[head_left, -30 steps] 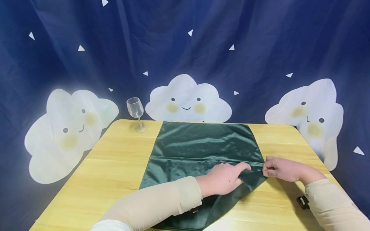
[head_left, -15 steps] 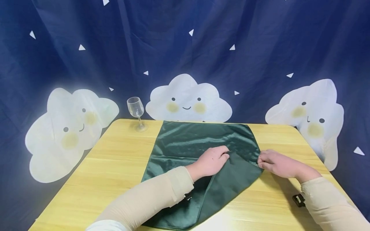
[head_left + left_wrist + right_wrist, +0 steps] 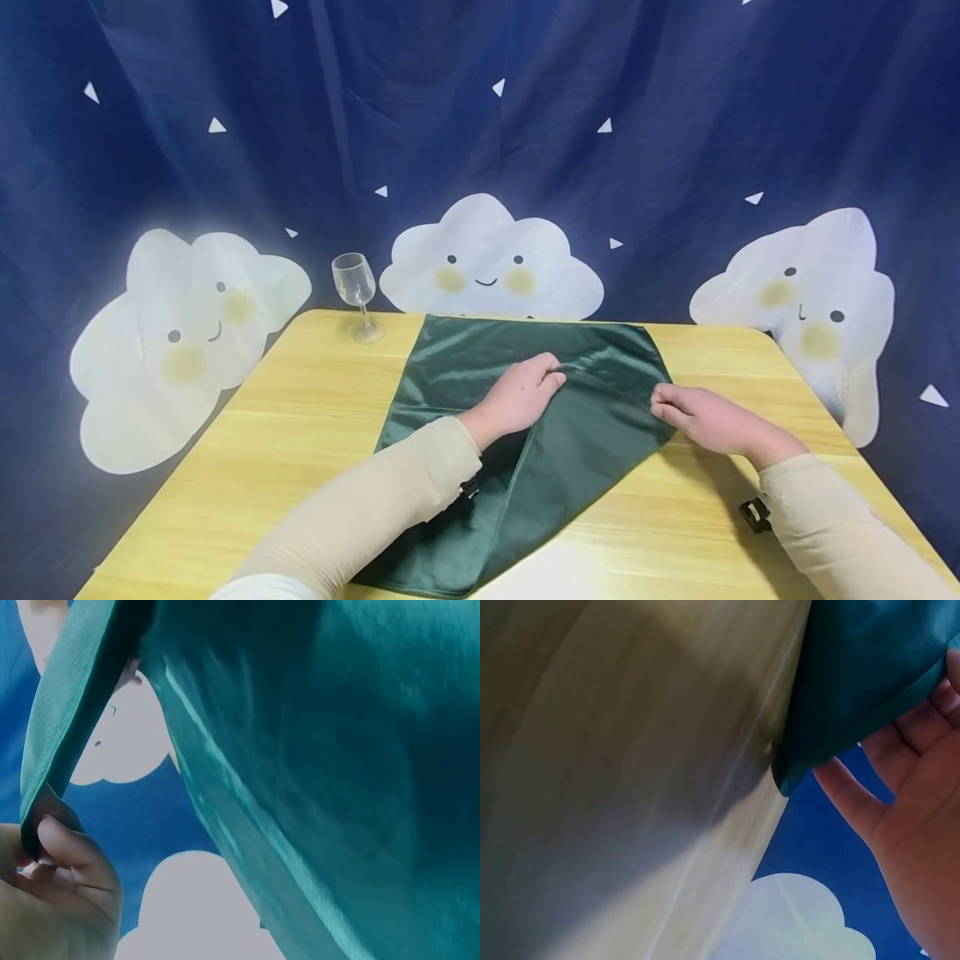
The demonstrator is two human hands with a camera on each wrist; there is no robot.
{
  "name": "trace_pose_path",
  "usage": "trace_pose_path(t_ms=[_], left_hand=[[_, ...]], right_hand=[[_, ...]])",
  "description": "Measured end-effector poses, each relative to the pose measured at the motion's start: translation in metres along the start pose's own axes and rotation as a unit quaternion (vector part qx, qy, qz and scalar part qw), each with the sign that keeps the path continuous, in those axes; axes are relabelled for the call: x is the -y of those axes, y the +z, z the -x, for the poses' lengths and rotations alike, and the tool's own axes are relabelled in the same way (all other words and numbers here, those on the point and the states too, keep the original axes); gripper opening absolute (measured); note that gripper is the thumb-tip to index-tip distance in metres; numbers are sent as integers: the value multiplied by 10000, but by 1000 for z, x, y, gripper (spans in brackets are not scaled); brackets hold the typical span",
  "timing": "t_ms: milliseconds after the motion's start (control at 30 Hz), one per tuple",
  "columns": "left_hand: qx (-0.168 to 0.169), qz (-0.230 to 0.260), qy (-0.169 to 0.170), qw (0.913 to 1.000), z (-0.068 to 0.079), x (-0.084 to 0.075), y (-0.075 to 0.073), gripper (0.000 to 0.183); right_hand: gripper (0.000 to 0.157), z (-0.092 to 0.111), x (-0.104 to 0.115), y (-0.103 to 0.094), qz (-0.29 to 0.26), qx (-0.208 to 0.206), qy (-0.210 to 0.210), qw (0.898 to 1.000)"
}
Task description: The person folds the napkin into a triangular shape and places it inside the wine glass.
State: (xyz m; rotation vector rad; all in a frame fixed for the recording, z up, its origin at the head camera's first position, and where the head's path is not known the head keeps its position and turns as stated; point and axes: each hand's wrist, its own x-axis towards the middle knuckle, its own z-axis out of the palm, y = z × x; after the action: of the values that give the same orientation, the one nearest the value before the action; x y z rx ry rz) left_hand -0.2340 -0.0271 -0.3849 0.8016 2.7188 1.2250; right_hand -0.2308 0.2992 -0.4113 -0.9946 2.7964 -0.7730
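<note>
We see the left hand's (image 3: pixel 517 396) fingers (image 3: pixel 79 851) curled closed, pinching one edge of a green cloth (image 3: pixel 577 442) and holding it raised. Our right hand (image 3: pixel 701 414) has its fingers bent in at the cloth's right border, gripping it there. Between and below both hands, the satiny fabric spreads across the middle of the wooden tabletop (image 3: pixel 262 442), its near right part turned over at a slant. Beige sleeves (image 3: pixel 375 508) cover our forearms, with a small black device (image 3: pixel 755 515) beneath the right cuff. Farther off, a clear wineglass (image 3: pixel 354 282) stands upright near the far left corner, before a navy curtain (image 3: pixel 450 83) printed with smiling white clouds (image 3: pixel 487 242).
</note>
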Motion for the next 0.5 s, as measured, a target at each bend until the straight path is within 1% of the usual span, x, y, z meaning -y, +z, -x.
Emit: trace_pose_path(t_ms=[100, 300, 400, 500], left_hand=[[-22, 78, -62, 9999, -2, 7, -5, 22], [-128, -44, -147, 9998, -6, 18, -20, 23], [-122, -75, -211, 9997, -7, 24, -28, 23], [-113, -136, -290, 9994, -8, 31, -35, 23]], right_hand=[[19, -3, 1, 2, -28, 34, 43, 10000], [24, -9, 0, 0, 23, -55, -4, 10000], [22, -13, -4, -1, 135, -176, 44, 9997], [20, -17, -7, -2, 226, -244, 181, 9993]])
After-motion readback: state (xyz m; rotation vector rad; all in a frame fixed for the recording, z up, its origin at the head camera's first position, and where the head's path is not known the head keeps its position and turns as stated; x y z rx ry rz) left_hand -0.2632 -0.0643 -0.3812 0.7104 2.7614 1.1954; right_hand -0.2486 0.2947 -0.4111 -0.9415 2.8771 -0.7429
